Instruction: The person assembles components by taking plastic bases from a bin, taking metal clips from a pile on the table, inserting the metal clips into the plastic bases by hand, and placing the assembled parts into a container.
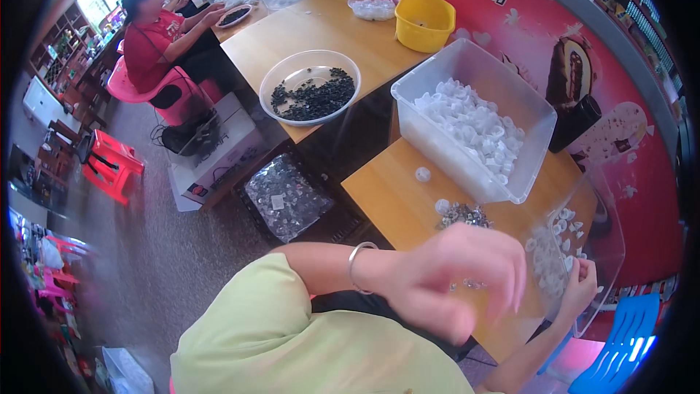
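My left hand (459,277), with a silver bangle on its wrist, hangs over the near table, fingers curled downward. Motion smears it, so whether it grips anything is unclear. Just beyond it lies a pile of small shiny metallic pieces (467,215), and a few more shiny bits (474,284) show beneath it. At the right, my right hand (581,288) is over a clear plastic bin (612,248), its fingertips pinched at a small white plastic piece (569,263). Many similar translucent white pieces (548,263) lie in that bin.
A large translucent tub (408,120) full of white cup-shaped pieces stands on the near table. Beyond are a round tub (271,76) of dark pieces and a yellow basin (423,22). A person in red (149,47) works at the far left. A blue chair (620,343) stands lower right.
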The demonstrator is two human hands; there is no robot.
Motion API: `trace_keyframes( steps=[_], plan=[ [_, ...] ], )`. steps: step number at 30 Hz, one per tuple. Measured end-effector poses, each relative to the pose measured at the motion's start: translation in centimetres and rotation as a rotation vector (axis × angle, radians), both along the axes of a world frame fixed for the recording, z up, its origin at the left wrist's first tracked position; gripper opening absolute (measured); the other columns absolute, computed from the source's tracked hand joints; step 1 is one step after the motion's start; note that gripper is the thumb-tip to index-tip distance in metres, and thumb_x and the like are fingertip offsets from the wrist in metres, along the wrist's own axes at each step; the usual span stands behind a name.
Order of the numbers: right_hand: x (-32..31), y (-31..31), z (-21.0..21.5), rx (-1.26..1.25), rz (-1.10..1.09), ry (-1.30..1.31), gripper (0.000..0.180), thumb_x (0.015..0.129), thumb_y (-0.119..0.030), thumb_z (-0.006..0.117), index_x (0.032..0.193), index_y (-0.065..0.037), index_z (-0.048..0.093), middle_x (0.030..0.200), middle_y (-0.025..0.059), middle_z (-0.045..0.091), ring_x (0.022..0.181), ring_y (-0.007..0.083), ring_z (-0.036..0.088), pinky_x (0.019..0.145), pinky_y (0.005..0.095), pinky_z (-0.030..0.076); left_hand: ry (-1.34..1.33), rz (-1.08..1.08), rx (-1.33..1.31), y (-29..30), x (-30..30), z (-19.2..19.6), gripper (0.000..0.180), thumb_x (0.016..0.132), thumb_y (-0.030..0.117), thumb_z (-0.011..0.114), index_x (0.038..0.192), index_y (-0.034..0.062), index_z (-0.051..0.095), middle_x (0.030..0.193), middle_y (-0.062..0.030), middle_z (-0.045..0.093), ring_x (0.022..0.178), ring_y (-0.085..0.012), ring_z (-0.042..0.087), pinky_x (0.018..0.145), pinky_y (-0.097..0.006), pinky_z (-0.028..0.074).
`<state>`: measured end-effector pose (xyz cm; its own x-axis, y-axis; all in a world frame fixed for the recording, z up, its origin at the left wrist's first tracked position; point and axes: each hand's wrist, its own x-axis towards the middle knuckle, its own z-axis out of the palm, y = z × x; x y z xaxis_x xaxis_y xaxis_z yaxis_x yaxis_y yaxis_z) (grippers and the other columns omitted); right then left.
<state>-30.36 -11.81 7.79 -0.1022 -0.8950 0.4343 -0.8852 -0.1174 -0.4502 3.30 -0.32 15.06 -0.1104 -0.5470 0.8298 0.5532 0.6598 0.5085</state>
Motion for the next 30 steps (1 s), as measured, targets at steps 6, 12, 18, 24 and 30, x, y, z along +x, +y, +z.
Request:
trace_keyframes(
  steps=[6, 12, 18, 24, 30],
  plan=[
    [2.8, 2.5, -0.9, -0.285, 0.177, -0.094, 0.01, 0.079, -0.007, 0.067, 0.087, -0.001, 0.062, 0.077, 0.0031, 0.059, 0.066, 0.0118, 0.054, 0.057, 0.0248, 0.044, -0.037, 0.111, -0.63, 0.0, 1.6, 8.0, 0.058, 0.094, 0.054, 0.03, 0.066, 0.0067, 0.05, 0.062, -0.008, 0.045, 0.05, -0.0181, 0.047, 0.041, -0.025, 0.035],
    [12.4, 5.4, -4.8, 0.301, 0.746, 0.011, 0.036, 0.073, -0.012, 0.07, 0.107, -0.006, 0.059, 0.109, 0.0141, 0.053, 0.098, 0.0274, 0.053, 0.081, 0.0364, 0.046, 0.023, -0.011, -0.583, 0.9, -0.8, 7.0, 0.062, 0.092, 0.057, 0.033, 0.054, 0.008, 0.037, 0.056, -0.0007, 0.033, 0.042, -0.0128, 0.035, 0.035, -0.025, 0.023],
    [12.1, 5.1, -11.2, 0.134, 0.716, 0.403, 0.052, 0.07, -0.023, 0.071, 0.117, -0.009, 0.055, 0.125, 0.0136, 0.046, 0.12, 0.0295, 0.04, 0.099, 0.0389, 0.036, -0.304, 0.206, -0.709, -0.3, -0.1, 3.5, 0.045, 0.089, 0.044, 0.048, 0.06, 0.0092, 0.048, 0.062, -0.0047, 0.043, 0.055, -0.0242, 0.049, 0.05, -0.033, 0.041],
    [13.2, 5.5, -9.7, 0.076, 0.669, 0.071, 0.025, 0.07, -0.01, 0.071, 0.093, -0.006, 0.064, 0.098, 0.0111, 0.058, 0.096, 0.0284, 0.052, 0.084, 0.0398, 0.042, -0.762, 0.728, -0.16, -10.7, 2.0, -0.8, 0.014, 0.08, 0.018, 0.06, 0.089, 0.0084, 0.056, 0.089, -0.0096, 0.055, 0.086, -0.0296, 0.055, 0.07, -0.041, 0.047],
    [12.5, 4.9, -10.2, 0.217, 0.656, 0.013, 0.031, 0.069, -0.015, 0.073, 0.099, -0.009, 0.063, 0.101, 0.0096, 0.057, 0.098, 0.0283, 0.051, 0.088, 0.0409, 0.04, -1.471, 0.922, 0.138, -20.0, 5.6, -5.7, 0.03, 0.084, 0.021, 0.058, 0.109, 0.006, 0.055, 0.103, -0.0172, 0.056, 0.1, -0.0352, 0.053, 0.083, -0.044, 0.044]
  ],
)
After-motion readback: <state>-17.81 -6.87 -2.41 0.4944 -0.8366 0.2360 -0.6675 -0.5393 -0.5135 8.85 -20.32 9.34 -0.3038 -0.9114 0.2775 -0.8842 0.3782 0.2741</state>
